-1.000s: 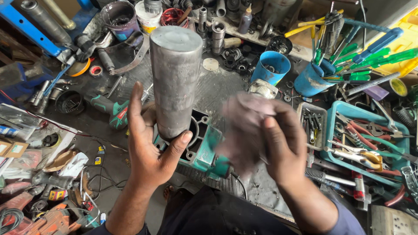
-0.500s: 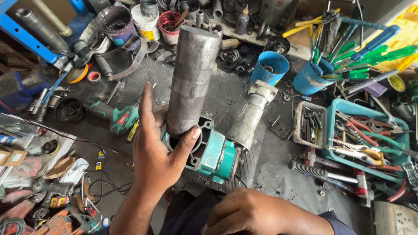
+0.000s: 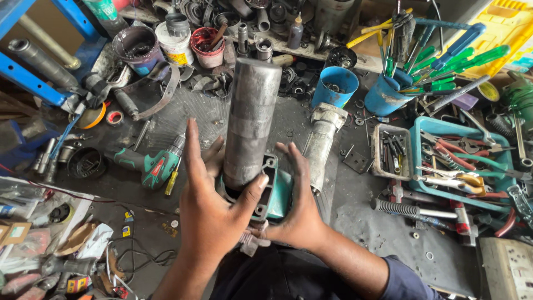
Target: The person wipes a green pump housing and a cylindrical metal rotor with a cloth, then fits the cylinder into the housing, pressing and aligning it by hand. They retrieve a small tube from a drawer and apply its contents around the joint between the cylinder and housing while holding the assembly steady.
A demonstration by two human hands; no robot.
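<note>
A tall grey steel cylinder stands upright in the opening of a green power-tool housing at the bench's near edge. My left hand wraps the cylinder's base, thumb across its front and fingers up its left side. My right hand cups the green housing from the right and below, fingers pointing up. A grey metal nose piece juts from the housing toward the back right. A pale rag scrap shows between my hands, under the housing.
A green cordless drill lies to the left. Blue cups and a blue holder of green-handled screwdrivers stand behind. A teal tray of pliers and wrenches sits right. Paint pots and metal parts crowd the back.
My right hand has come up from the near edge and taken hold of the green housing. The left hand has kept its grip on the cylinder, which stands nearer to me.
</note>
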